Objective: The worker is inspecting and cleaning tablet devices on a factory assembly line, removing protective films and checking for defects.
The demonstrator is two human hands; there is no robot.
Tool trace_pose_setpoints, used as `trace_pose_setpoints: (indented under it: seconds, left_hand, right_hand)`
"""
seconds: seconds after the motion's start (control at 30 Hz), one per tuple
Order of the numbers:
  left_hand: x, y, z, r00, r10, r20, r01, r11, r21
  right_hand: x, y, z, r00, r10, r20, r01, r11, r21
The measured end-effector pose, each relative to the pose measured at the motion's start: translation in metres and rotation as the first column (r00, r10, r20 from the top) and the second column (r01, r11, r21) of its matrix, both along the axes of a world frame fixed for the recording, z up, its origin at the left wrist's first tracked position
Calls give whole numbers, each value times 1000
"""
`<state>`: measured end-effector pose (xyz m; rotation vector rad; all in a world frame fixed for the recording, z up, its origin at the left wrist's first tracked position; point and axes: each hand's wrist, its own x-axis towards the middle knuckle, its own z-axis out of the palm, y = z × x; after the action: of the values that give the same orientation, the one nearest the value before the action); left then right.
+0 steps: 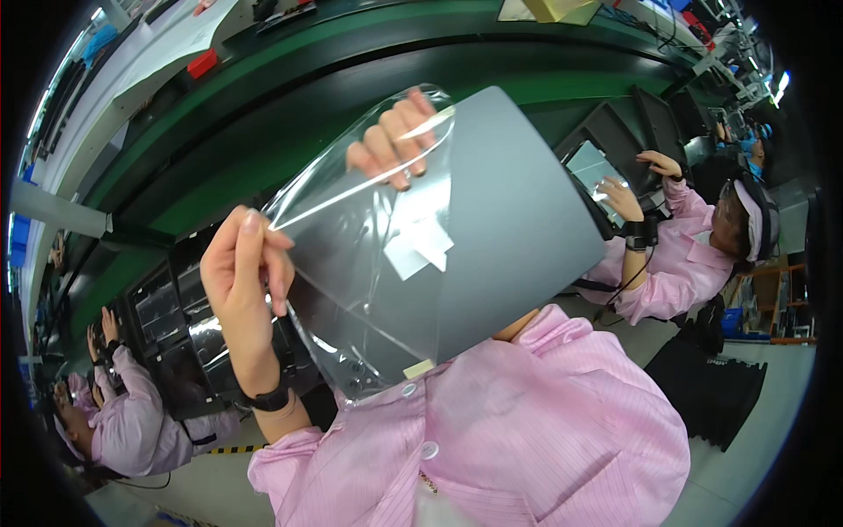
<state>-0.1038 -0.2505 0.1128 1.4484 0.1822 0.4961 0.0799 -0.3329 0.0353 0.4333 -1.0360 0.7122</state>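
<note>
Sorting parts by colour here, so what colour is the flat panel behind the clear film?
Plain matte grey panel, seen best in the head view.

Bright, even overhead light; glare streaks the clear film (351, 255); strong fisheye bending and dark rim.

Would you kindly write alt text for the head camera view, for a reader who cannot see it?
A person in pink sleeves holds a flat grey panel up over a green workbench, the left hand and right hand pinching a clear plastic film that partly covers the panel's front. Co-workers in pink sit at either side.
</note>
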Motion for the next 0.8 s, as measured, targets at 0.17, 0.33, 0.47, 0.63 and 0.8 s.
trace_pose_setpoints:
  seconds: [0.17, 0.33, 0.47, 0.63, 0.8]
  left_hand:
    - [4, -1, 4, 999, 12, 35, -13, 1000, 14]
    - [6, -8, 11, 999, 6, 48, -9, 998, 66]
    - [-13, -21, 9, 983, 96, 154, -118, 983, 139]
    - [-44, -32, -9, 882, 60, 468, -230, 921, 315]
    - [-57, -34, -19, 824, -131, 551, -234, 808, 541]
  right_hand:
    - [5, 5, -7, 1000, 3, 0, -3, 999, 55]
    - [15, 5, -10, 994, 29, 104, -44, 990, 137]
    - [24, -6, 2, 961, 6, 278, -20, 999, 46]
    - [-5, -51, 36, 898, -387, 210, 438, 735, -518]
    - [-45, -69, 59, 689, -723, -44, 407, 437, -802]
